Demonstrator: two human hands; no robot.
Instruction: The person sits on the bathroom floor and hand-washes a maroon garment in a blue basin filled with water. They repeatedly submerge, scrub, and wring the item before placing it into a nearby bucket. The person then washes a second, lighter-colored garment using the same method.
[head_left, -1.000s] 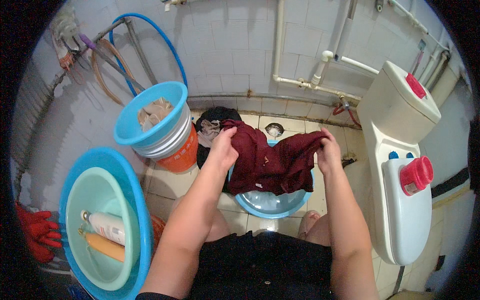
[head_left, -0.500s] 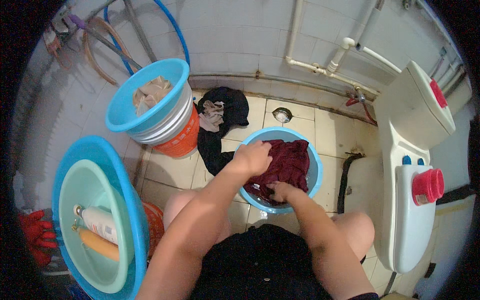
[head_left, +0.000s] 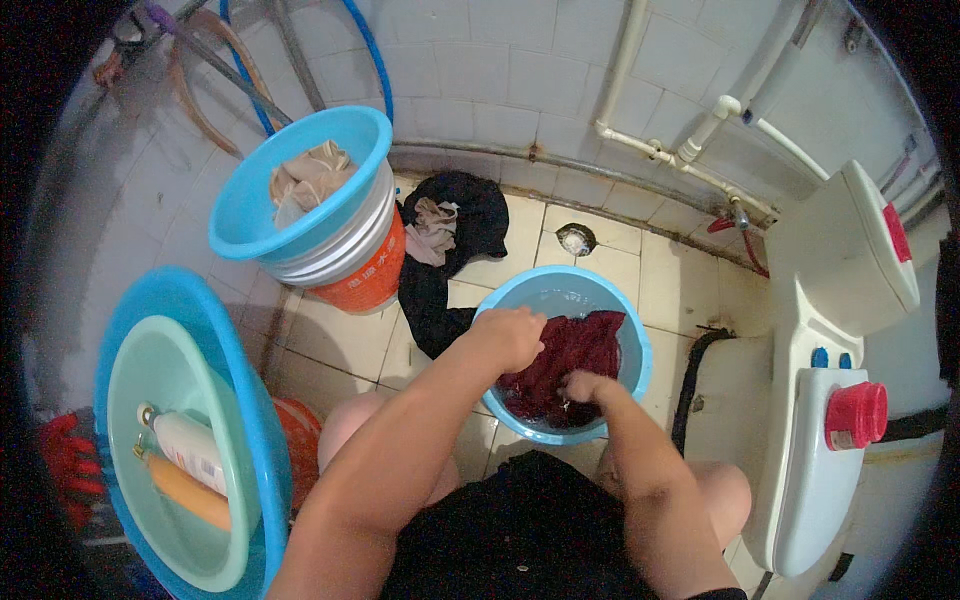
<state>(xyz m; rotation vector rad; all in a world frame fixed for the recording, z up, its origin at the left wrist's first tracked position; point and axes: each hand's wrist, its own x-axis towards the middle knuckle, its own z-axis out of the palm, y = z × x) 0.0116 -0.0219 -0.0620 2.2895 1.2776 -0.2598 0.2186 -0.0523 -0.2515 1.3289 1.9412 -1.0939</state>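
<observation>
One maroon cloth (head_left: 580, 345) lies in the light-blue basin (head_left: 643, 360), covering the near part of its interior; clear water shows along the far edge. The basin rests on the tiled floor (head_left: 335, 352) in front of the knees, presumably so that both hands reach it squarely and its wall retains the water. The drain (head_left: 576, 239) sits in the floor beyond the basin's far edge. A black garment (head_left: 470, 215) lies just beside the basin's left edge, probably to stay within reach. The left hand (head_left: 512, 338) crosses the basin's left edge, back upward; its fingers appear curled and close together at the cloth, but whether they pinch fabric cannot be determined. The right hand (head_left: 588, 388) is at the cloth's near right portion, fingers apparently bent inward (blur hides the tips), so their opening cannot be confirmed. The opposed placement likely steadies the cloth from both sides.
</observation>
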